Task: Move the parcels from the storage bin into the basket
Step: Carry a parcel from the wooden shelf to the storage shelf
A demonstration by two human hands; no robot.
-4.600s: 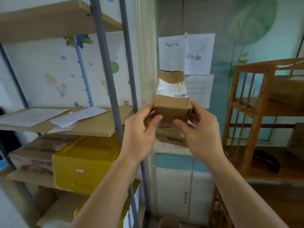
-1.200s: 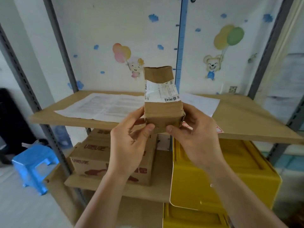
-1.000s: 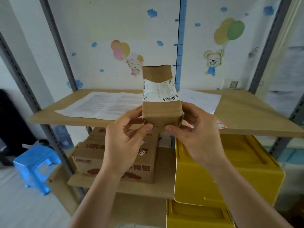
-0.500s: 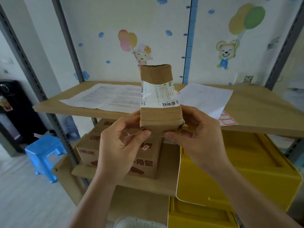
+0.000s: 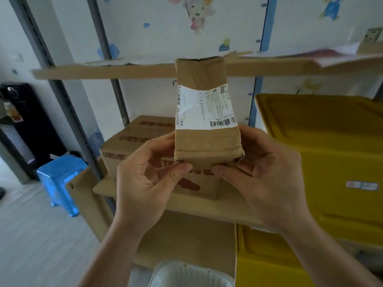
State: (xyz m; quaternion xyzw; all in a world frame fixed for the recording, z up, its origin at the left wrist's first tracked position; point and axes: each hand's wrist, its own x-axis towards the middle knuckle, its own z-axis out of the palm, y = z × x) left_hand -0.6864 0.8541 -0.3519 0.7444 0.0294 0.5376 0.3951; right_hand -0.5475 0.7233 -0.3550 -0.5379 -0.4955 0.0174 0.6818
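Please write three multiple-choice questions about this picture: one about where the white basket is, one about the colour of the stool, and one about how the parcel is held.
1. Where is the white basket?
A. on the top shelf
B. at the bottom edge of the view, below the parcel
C. on the stool

2. What colour is the stool?
A. blue
B. red
C. green

3. How is the parcel held?
A. by one hand
B. lying on a shelf
C. upright, by both hands

Answers:
1 B, its rim shows under the hands.
2 A, it stands blue on the floor at left.
3 C, the left hand and right hand grip its lower end.
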